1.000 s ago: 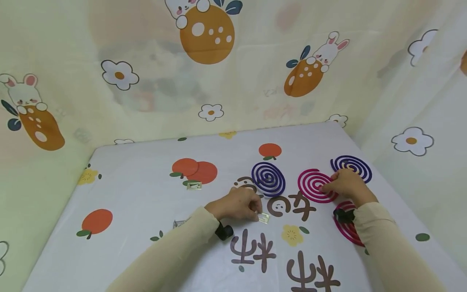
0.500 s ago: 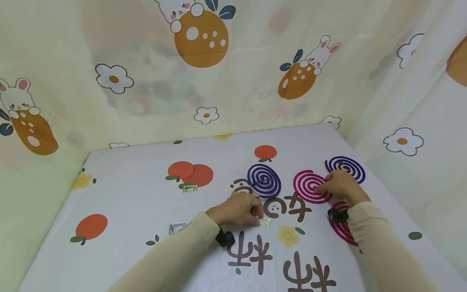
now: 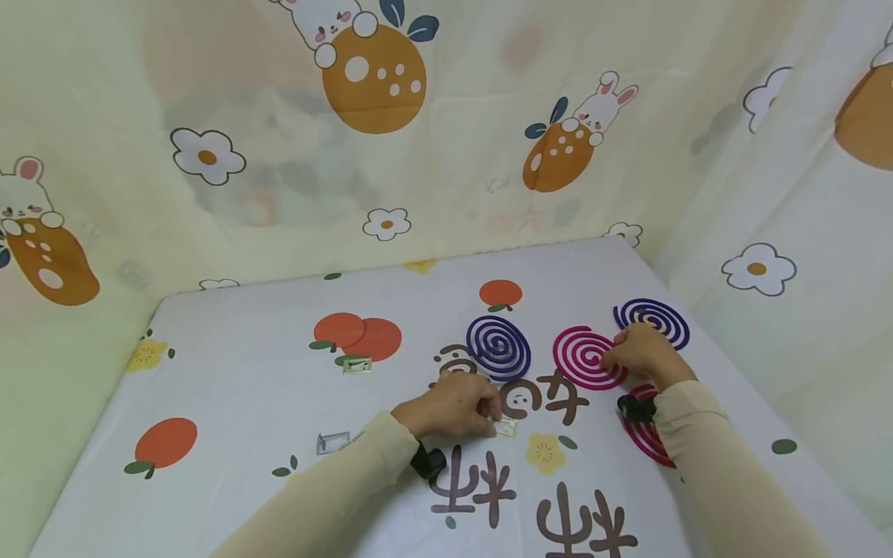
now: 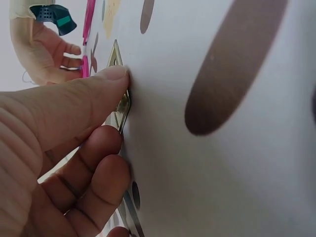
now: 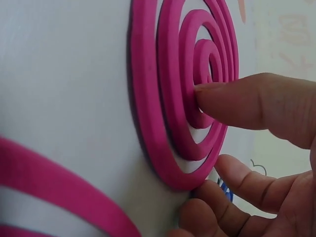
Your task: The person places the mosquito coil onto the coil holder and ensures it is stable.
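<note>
My left hand pinches a small metal stand on the surface; my right hand thumbs a flat pink coil, grip indeterminate. Both lie apart; work seems early.

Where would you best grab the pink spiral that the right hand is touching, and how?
By an inner turn, probably, coming from above: the spiral lies flat on the tablecloth, while open gaps between turns may leave room to pinch.

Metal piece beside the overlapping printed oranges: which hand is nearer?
Left. The left hand is right of the metal piece, the right hand farther right, touching a pink spiral.
</note>
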A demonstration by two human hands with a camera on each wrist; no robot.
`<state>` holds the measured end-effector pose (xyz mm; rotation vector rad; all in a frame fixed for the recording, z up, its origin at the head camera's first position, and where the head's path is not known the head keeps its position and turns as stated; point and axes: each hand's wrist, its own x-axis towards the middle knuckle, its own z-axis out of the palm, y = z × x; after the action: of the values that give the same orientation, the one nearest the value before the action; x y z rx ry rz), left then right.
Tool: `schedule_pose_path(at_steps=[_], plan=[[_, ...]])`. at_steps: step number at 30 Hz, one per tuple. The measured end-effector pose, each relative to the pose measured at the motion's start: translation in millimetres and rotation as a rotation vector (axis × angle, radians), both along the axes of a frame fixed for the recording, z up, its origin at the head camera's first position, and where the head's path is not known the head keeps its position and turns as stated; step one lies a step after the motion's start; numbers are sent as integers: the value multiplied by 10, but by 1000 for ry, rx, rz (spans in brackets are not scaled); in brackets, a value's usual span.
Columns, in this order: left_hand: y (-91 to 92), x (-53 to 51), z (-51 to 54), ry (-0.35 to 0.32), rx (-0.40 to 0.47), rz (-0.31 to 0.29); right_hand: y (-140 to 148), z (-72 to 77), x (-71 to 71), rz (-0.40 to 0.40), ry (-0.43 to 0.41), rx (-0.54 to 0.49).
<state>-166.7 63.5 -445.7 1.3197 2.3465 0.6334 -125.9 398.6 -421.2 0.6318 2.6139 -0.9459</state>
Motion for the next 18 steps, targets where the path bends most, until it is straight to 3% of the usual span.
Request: schedule_pose_path(at_steps=[11,18], plan=[[40,21,-12,33,2,4,-15,-37,-29,25,-6,-18],[54,45,-2,38,5,6,-67,-14,22,5,36,-22]])
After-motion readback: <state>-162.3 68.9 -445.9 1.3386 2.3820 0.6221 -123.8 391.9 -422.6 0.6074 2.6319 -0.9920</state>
